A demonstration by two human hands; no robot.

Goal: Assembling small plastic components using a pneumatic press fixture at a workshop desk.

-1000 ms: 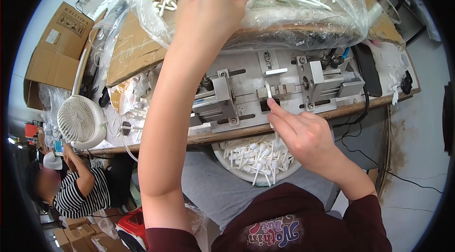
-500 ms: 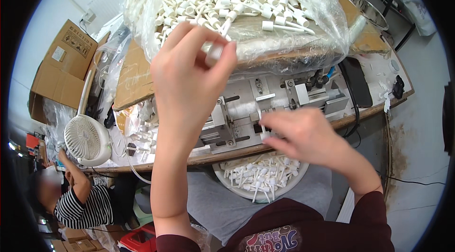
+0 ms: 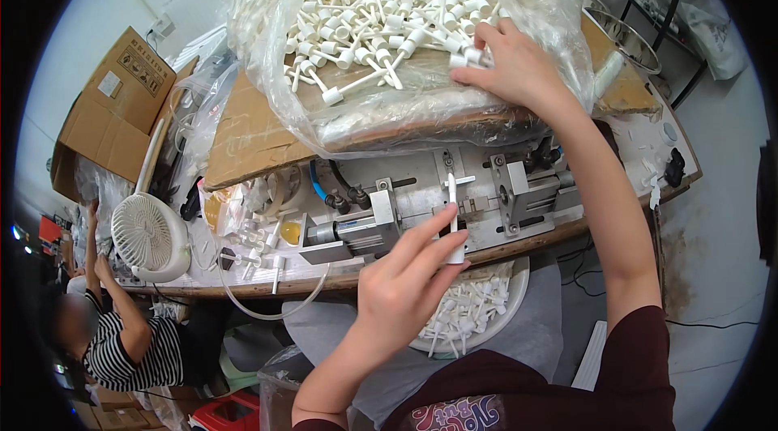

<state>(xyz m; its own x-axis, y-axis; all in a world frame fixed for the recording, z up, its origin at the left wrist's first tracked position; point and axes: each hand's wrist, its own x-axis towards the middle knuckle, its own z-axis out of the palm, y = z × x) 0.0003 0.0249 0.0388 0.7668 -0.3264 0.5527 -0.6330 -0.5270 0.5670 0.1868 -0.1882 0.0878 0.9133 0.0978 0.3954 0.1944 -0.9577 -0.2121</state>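
My left hand (image 3: 405, 285) is closed around a white plastic cap with a long stem (image 3: 456, 254), at the middle of the metal clamping fixture (image 3: 486, 208). The cap end points toward me and the stem runs away from me over the fixture. My right hand (image 3: 515, 66) is at the near right edge of a heap of similar white stemmed caps (image 3: 365, 18). Its thumb and fingers are closed on one white stemmed cap (image 3: 460, 61), partly hidden by the fingers. The heap lies in a clear plastic bag (image 3: 267, 34) on cardboard.
A white basin (image 3: 519, 301) of stemmed caps sits on my lap, below the bench's wooden edge (image 3: 535, 243). Left are a white fan (image 3: 150, 238), a clear hose (image 3: 275, 316) and an open carton (image 3: 113, 99). A person in a striped shirt (image 3: 142, 350) sits farther left.
My left hand has come down from the heap to the fixture with a stemmed cap. My right hand has left the fixture and reached up to the heap, closing on a cap.
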